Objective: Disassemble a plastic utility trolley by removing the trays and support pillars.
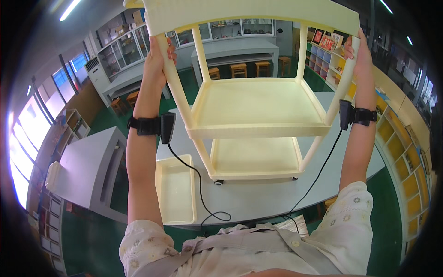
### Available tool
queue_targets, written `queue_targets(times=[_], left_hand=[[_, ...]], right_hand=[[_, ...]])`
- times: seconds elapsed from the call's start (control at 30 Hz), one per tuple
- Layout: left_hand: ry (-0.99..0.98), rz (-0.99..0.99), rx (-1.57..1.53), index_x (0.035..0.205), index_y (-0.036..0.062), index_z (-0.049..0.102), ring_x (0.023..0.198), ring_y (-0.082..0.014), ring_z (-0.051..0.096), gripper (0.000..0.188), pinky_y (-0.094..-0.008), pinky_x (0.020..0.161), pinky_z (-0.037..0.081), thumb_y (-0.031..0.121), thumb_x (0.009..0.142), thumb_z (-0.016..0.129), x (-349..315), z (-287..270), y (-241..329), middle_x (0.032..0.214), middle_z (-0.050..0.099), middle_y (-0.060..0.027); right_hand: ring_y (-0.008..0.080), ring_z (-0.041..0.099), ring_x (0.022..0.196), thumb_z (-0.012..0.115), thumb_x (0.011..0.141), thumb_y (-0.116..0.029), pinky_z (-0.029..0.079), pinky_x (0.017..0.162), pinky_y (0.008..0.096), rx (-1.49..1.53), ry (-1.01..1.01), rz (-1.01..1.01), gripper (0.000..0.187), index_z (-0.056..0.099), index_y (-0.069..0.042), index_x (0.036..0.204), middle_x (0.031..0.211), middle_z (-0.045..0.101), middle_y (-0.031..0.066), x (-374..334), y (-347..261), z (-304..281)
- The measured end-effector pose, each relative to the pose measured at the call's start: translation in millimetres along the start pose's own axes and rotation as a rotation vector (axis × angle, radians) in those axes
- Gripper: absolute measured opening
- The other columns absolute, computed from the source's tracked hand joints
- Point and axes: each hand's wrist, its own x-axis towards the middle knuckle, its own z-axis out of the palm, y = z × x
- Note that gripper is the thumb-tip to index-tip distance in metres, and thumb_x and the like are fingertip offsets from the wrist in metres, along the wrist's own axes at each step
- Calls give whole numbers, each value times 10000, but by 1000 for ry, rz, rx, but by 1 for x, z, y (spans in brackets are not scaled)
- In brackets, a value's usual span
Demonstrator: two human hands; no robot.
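Note:
A cream plastic three-tier cart stands upright in front of me, its lowest shelf just above the grey tabletop. A small black caster shows under its near left corner. High on the near left post, my left hand has its fingers wrapped round the tube, close below the top tier. My right hand grips the near right post at about the same height. Both arms are raised and stretched forward. The top tier's upper side is out of view.
A shallow cream tray lies on the tabletop, left of the cart. Black wrist straps with small boxes trail cables toward my chest. Another grey table stands at left, with wooden stools and shelves farther off.

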Motion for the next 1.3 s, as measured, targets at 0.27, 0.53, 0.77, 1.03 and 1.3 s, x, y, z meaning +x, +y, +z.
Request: queue_targets(times=[0.27,0.53,0.77,1.03,1.3], left_hand=[[159,-44,-123,783,102,423,468,-57,371,477,-172,415,323,577,809,392,20,0,0,582,379,19],[124,-47,-114,724,94,428,432,-88,381,500,-213,407,331,586,790,373,75,-34,-24,556,404,-12],[632,-60,708,972,-37,527,746,-240,522,661,-353,702,440,581,799,371,131,-43,-61,856,524,-181],[-403,209,-156,1256,41,263,1009,-171,467,515,-278,856,356,380,891,390,-61,133,-15,1110,472,-164],[-79,412,11,1185,98,225,501,-94,431,358,-208,444,382,208,897,406,-52,101,4,714,454,-74]], right_hand=[[66,304,382,412,834,-494,264,409,197,17,4,-13,440,445,-104,632,478,337,-33,-5,-2,9],[78,371,470,407,864,-403,334,438,208,204,-128,-86,388,487,-33,779,564,423,14,-32,0,35],[54,433,559,399,897,-338,369,543,192,42,-129,-388,360,535,-12,961,653,485,-2,-76,18,86],[118,479,765,439,884,-239,396,728,245,-86,-47,-495,260,497,-2,976,894,456,57,-111,44,184],[198,554,638,576,743,-111,441,581,275,-513,-104,-899,135,577,-15,836,770,566,98,-110,30,109]])
